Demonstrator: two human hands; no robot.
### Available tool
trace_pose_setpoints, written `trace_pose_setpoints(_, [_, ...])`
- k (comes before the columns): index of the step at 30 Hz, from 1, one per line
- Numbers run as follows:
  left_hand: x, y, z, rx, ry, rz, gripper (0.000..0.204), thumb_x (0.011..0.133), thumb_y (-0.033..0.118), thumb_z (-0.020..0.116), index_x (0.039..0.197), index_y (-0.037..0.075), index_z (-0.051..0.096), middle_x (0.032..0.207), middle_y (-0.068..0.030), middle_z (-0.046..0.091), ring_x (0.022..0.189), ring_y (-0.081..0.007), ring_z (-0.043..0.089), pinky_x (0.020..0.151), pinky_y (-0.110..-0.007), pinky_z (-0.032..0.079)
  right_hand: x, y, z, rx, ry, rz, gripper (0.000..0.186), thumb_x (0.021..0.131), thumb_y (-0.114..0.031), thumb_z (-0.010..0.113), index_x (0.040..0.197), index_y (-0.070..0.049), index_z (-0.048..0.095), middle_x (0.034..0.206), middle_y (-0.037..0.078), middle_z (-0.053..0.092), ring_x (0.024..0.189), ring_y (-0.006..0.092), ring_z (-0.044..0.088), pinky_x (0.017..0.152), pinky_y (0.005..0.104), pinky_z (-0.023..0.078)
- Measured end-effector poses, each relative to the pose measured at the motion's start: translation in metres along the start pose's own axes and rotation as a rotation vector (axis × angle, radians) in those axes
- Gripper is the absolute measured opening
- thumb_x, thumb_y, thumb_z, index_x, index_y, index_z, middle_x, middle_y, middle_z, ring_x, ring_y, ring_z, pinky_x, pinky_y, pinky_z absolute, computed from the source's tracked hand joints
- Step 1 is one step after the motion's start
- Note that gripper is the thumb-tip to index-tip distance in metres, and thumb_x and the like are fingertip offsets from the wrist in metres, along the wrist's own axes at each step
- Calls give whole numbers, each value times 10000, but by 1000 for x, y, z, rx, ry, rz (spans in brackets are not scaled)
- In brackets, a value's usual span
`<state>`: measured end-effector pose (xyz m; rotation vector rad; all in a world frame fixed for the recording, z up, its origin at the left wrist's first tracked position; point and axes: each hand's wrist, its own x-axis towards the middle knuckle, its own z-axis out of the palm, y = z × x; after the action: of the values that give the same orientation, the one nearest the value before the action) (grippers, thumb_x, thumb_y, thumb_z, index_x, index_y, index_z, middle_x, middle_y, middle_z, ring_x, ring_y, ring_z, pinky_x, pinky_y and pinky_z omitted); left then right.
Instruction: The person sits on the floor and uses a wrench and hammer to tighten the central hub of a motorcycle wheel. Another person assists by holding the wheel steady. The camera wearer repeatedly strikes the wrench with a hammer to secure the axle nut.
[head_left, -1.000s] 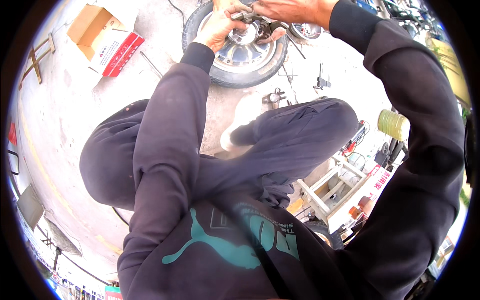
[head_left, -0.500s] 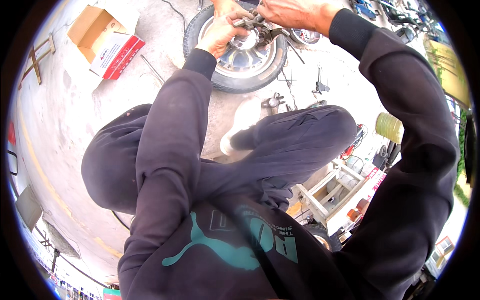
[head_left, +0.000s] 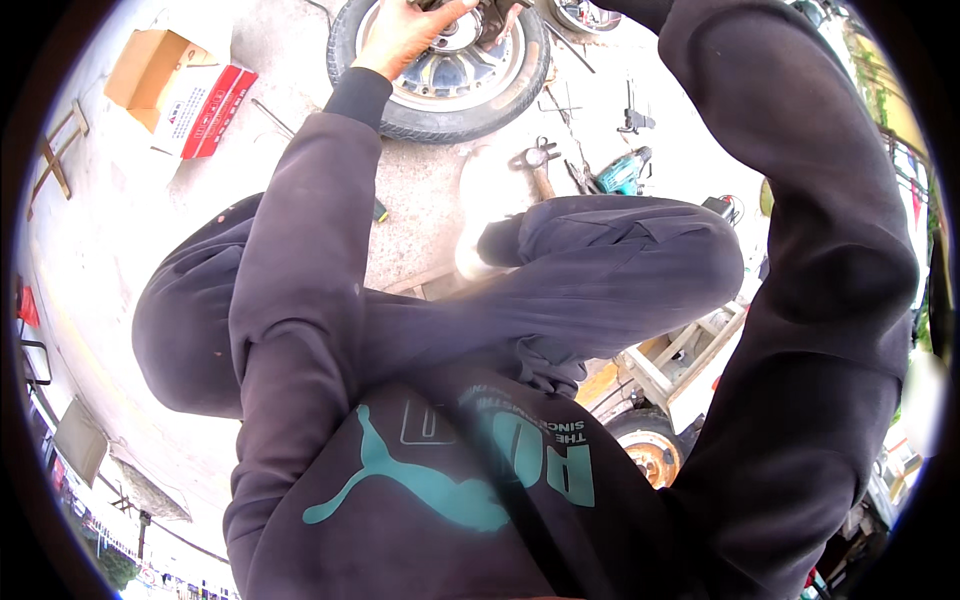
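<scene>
My left hand (head_left: 398, 35) is at the top of the view over a wheel with a black tyre (head_left: 440, 130), its thumb and fingers on a dark metal part (head_left: 488, 20) at the hub, partly cut off by the frame edge. My right arm (head_left: 780, 160) reaches up to the top edge, where the hand is out of view. My bent legs (head_left: 620, 250) are below the wheel. Between leg and wheel lie a hammer (head_left: 542, 160) and a teal power drill (head_left: 622, 172).
An open cardboard box (head_left: 145, 85) and a wooden stand (head_left: 58, 160) are at the left. Rods (head_left: 575, 50) and small tools lie near the wheel. At the lower right are a pale wooden crate-like frame (head_left: 670, 360) and another wheel (head_left: 648, 452) with a rusty centre.
The view has shifted, so the wheel sits higher and further left. Both hands appear higher; the right one has left the frame. The drill and hammer show more fully.
</scene>
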<state>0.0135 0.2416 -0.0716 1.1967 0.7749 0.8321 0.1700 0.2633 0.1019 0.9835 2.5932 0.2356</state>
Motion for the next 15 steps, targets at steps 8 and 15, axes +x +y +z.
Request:
trace_pose_setpoints(8, [-8,3,19,24,105,130,211,931,117,741,1104,46,643,936,8,659,799,-75,610,672,-248,487,4,4,0,38,-57,-65,227,854,-220,638,827,-16,734,826,182,730,790,338,736,665,453,570])
trace_pose_setpoints(15, [-3,2,28,106,225,251,345,883,244,823,1125,40,685,981,-15,699,902,-67,618,782,-222,490,0,-6,10,492,35,294,388,892,-354,690,1079,-14,704,922,246,717,897,415,709,758,480,553])
